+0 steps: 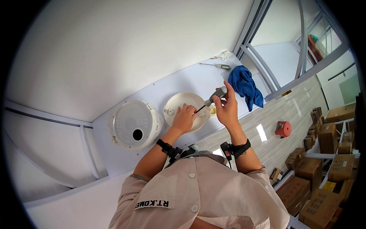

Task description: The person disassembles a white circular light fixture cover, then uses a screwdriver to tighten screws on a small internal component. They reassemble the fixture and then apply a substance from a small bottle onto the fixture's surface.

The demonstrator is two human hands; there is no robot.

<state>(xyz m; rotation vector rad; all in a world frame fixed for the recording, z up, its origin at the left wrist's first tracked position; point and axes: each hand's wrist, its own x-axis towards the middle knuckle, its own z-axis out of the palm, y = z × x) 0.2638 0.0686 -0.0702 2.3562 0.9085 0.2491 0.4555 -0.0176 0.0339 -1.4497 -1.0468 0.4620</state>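
A round cream-coloured cover (178,100), dish-like with pale fittings at its sides, lies on the white table before me. My right hand (228,110) grips a screwdriver (217,95) by its grey handle, and the dark shaft slants down left toward the cover. Over the cover, my left hand (183,118) has its fingertips gathered close to the screwdriver's tip; whatever they pinch is too small to make out. Beside the cover, near my right hand, sits a small round container with yellowish contents (212,111).
On the left stands a white drum-shaped housing (129,120) with a dark round hole. Behind my right hand lie a blue cloth (243,84), a second screwdriver (222,66) and crumpled white tissue (225,56). A red stool (283,129) and cardboard boxes (310,168) are beyond the table's right.
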